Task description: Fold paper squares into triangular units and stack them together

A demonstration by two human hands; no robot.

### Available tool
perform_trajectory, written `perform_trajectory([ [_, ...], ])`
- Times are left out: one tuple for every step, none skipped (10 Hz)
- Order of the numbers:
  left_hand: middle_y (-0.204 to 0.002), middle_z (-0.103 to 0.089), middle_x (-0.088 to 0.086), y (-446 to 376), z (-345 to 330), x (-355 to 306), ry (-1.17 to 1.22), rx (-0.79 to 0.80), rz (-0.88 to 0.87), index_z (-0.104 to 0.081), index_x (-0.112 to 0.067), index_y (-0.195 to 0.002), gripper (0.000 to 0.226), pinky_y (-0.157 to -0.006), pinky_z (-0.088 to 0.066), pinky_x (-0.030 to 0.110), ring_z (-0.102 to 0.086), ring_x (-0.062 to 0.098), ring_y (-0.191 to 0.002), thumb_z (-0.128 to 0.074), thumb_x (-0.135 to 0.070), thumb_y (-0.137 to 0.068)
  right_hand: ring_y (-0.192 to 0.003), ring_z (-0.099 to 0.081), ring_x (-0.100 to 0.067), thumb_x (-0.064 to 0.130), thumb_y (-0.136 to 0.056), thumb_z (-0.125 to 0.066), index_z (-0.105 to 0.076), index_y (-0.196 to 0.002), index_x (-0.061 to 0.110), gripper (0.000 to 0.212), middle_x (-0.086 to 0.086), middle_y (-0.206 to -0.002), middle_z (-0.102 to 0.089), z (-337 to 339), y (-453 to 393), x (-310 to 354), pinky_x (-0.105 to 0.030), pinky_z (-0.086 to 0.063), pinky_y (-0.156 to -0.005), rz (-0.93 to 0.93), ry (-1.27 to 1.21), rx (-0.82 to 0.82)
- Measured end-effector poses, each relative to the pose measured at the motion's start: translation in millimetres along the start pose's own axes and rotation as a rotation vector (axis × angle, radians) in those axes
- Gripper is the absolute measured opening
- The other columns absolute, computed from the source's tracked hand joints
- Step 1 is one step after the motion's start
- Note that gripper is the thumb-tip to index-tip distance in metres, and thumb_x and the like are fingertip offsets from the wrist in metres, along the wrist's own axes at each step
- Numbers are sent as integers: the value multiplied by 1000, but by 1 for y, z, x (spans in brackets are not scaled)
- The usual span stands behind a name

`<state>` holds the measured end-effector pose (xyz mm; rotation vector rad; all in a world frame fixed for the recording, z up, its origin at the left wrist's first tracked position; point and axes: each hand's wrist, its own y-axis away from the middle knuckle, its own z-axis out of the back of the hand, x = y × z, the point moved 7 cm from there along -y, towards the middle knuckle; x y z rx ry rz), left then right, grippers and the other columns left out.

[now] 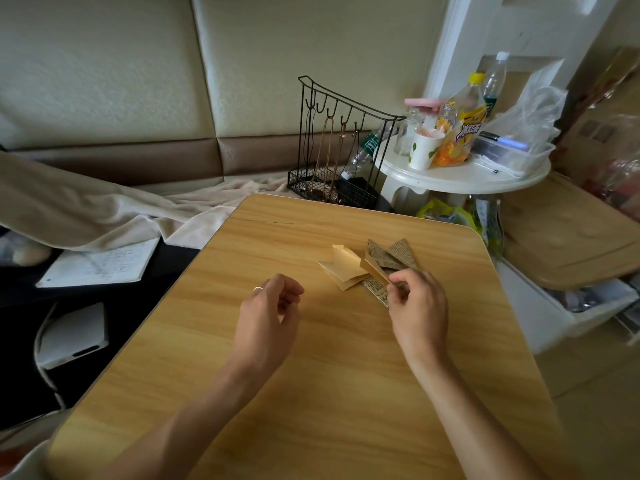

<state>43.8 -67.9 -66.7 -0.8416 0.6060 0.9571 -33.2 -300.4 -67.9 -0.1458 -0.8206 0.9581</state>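
We work at the light wood-grain tabletop (311,393), where the folded paper pieces lie together just right of centre on its far half. Our right hand (417,306) pinches the near end of a plain tan folded triangular unit (375,268) between thumb and fingertips; this unit overlaps the newsprint-patterned folded units (391,256) fanned out behind and beneath it. Our left hand (268,313) hovers over the table well apart from the paper, fingers loosely curled and holding nothing. A plain tan partly folded paper piece (344,268) rests flat just left of the pinched unit. The step in hand appears to be joining or picking up the tan unit at the stack. To do it well, we judge that the left hand should come across to steady the newsprint units, so the pinched unit seats without scattering them. The tan unit's long axis runs diagonally, from the fingers at near right toward far left, with its narrow end pointing away from us and leftward.
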Motion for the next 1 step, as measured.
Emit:
perform_trajectory([
  [-92,-68,-7,-1,26,-14,-17,-78,-48,-69,-14,-100,26,-72,-47,9,-63,2,-84,-63,9,-89,-95,-66,-26,8,-93,-73,-74,-102,10,10,-6,-100,-70,15,0,7,-37,-56,-81,7,-64,-47],
])
